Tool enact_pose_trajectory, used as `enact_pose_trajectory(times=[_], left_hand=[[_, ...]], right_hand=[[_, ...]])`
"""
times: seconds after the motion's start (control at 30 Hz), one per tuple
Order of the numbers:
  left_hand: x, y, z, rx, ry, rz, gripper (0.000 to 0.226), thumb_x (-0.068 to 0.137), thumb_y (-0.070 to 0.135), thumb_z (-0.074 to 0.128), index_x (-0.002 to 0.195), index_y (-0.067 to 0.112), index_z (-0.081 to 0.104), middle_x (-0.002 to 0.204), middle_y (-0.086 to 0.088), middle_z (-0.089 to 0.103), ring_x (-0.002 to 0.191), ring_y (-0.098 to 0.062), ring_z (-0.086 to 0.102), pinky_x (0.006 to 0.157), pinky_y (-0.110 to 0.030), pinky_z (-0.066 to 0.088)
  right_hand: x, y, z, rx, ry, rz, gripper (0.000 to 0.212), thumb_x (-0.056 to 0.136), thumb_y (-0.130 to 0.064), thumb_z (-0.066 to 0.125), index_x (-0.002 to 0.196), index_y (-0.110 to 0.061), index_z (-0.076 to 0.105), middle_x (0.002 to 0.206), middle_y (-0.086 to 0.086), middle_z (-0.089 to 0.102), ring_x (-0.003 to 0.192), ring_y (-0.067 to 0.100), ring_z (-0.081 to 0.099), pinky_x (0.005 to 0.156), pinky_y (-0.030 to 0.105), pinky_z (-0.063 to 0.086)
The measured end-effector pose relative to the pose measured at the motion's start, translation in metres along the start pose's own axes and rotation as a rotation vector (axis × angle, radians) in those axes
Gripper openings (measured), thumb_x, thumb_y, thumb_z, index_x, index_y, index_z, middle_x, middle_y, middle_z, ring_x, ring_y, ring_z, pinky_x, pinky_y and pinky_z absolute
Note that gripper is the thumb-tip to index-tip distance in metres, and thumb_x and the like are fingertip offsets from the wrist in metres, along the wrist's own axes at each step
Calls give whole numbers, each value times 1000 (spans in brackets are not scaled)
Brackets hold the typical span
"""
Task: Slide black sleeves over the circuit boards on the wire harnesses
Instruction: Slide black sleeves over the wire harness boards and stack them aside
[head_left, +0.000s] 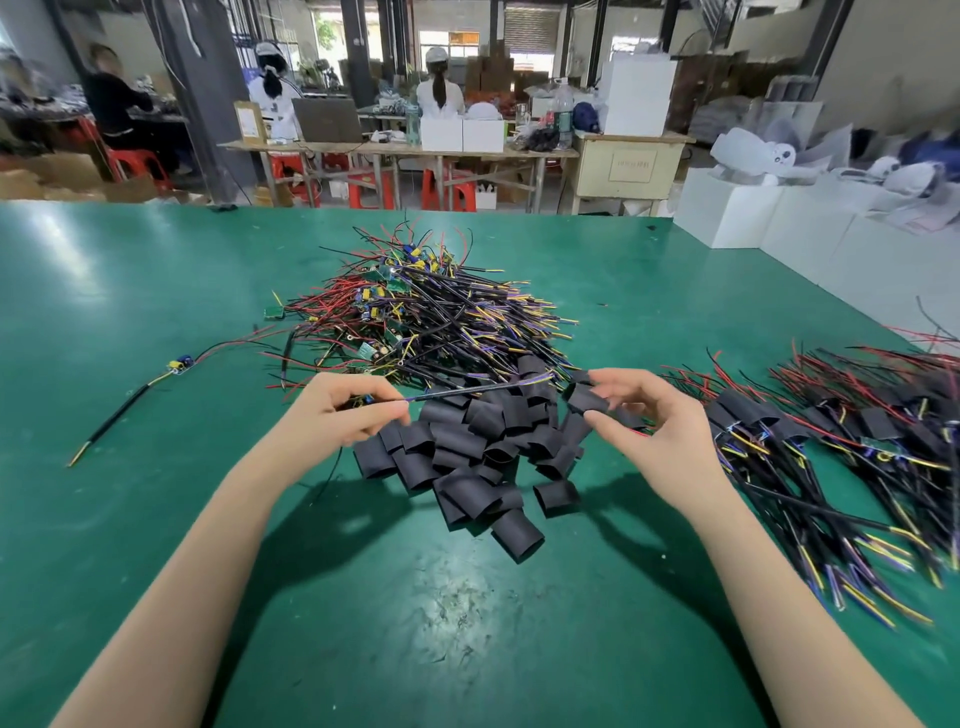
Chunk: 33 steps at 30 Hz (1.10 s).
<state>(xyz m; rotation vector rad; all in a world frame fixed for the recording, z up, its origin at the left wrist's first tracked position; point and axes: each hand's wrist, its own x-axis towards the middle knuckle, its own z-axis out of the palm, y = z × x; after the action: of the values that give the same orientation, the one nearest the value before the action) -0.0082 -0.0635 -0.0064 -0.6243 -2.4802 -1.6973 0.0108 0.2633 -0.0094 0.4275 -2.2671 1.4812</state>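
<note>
My left hand (347, 410) grips a wire harness (467, 391) by its circuit board end; its black cable points right, ending in purple and yellow wire tips. My right hand (644, 415) pinches one black sleeve (586, 399) just right of those tips, a small gap between them. Below both hands lies a heap of loose black sleeves (478, 457). Behind it sits a big pile of bare harnesses (415, 306) with green boards. At the right lies a spread of sleeved harnesses (841, 447).
A single harness (150, 384) lies apart on the green table (156, 291) at the left. White boxes (810, 228) stand along the table's far right edge. People sit at benches beyond the table's far edge.
</note>
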Motion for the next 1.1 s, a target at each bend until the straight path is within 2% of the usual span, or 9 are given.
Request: enact_pose_trajectory(times=[0.1,0.3,0.53,0.73,0.87,1.0,1.1], left_hand=[[-2,-1,-1,-21,-5,-12,20,84,26,66,76,9,72,54,-1,39,50,-13,27,46,-19,21],[-3,-3,1,-53,-52,-16,26,79,34,70,76,9,72,55,-2,40,49,-13,27,46,-19,21],[-3,-1,6,-69,-115,-57,15,81,22,67,74,9,73,53,1,40,50,-13,27,46,-15,22],[-5,5,8,-33,-165,-90,17,79,21,66,73,5,71,51,2,43,48,-10,30,45,-13,24],[-8,12,10,23,-258,-116,19,79,26,69,73,9,73,52,-3,43,47,-11,34,47,-15,28],[-10,17,10,22,-313,-131,18,81,27,69,75,11,74,52,0,45,48,-10,35,47,-15,27],[-10,20,20,33,-334,-127,16,85,24,71,76,12,74,54,1,45,51,-10,37,48,-15,30]], right_hand=[[-1,0,1,-36,0,-23,34,77,0,75,106,-15,68,93,-1,70,81,8,60,77,7,39],[-2,2,4,-64,-15,-37,33,77,-1,74,106,-16,68,94,-2,70,88,16,62,83,14,42],[-3,2,5,-91,-43,-55,35,77,-5,76,107,-21,68,95,-9,70,89,9,63,83,12,41],[-4,1,6,-258,-75,-230,37,74,-9,80,107,-21,69,92,-15,68,90,0,60,88,27,44],[-5,-1,11,-448,-199,-310,32,72,-17,80,102,-26,70,88,-16,68,92,7,60,91,42,40],[-12,-1,18,-443,-308,-305,33,73,-22,78,104,-28,68,100,-21,66,92,-6,54,101,34,28],[-15,-5,25,-411,-343,-304,34,75,-23,77,107,-26,67,101,-20,66,92,-6,56,101,31,29]])
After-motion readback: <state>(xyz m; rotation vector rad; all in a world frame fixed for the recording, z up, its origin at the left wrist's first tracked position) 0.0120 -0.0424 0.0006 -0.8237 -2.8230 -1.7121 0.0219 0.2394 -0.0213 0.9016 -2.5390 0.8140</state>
